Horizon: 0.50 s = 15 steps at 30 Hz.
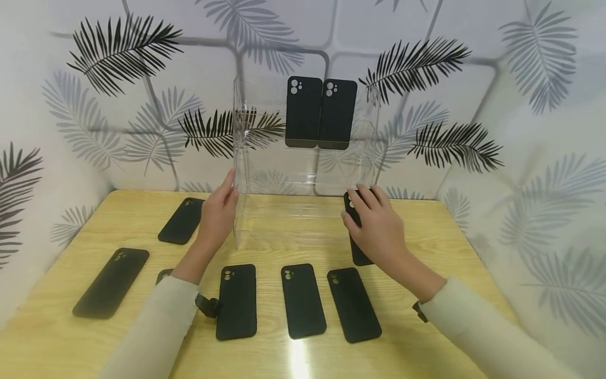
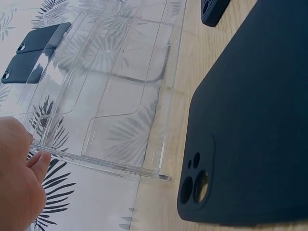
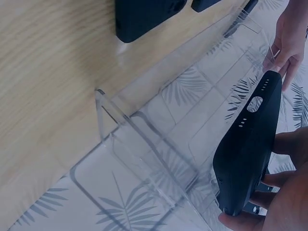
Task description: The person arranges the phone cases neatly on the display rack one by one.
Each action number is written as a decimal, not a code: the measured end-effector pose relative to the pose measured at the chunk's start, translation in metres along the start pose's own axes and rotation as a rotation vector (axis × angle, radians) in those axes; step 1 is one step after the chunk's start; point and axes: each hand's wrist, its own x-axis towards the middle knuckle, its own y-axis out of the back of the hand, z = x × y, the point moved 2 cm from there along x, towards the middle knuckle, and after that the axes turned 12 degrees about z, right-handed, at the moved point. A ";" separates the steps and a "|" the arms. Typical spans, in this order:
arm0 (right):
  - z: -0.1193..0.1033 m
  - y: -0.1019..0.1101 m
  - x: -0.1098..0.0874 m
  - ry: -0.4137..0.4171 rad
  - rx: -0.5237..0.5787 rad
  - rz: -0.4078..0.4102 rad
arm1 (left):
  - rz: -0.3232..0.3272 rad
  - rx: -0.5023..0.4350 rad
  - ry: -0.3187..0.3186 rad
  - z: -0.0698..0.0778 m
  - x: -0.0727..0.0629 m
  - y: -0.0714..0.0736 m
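A clear tiered plastic display stand (image 1: 240, 158) stands at the back of the table. Its left side panel is pinched at the edge by my left hand (image 1: 218, 210), whose thumb and fingers also show in the left wrist view. My right hand (image 1: 381, 231) grips a black phone case (image 1: 358, 250) by its long sides, in front of the stand's lower right part. In the right wrist view this phone case (image 3: 250, 144) is tilted, its end with the port cutout towards the camera. Two more black phone cases (image 1: 303, 113) lean side by side on the upper tier.
Several black phone cases (image 1: 303, 301) lie on the wooden table (image 1: 265, 358), in a front row and to the left. One is partly hidden by my left sleeve (image 1: 156, 321). A leaf-patterned wall (image 1: 199, 79) rises behind the stand.
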 end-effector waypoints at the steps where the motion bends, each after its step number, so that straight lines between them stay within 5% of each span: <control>1: -0.001 -0.002 0.002 -0.004 0.001 -0.003 | 0.002 0.001 0.000 0.000 0.000 0.000; 15: -0.014 -0.018 0.044 -0.035 0.011 0.068 | -0.001 0.013 0.003 0.000 -0.001 -0.001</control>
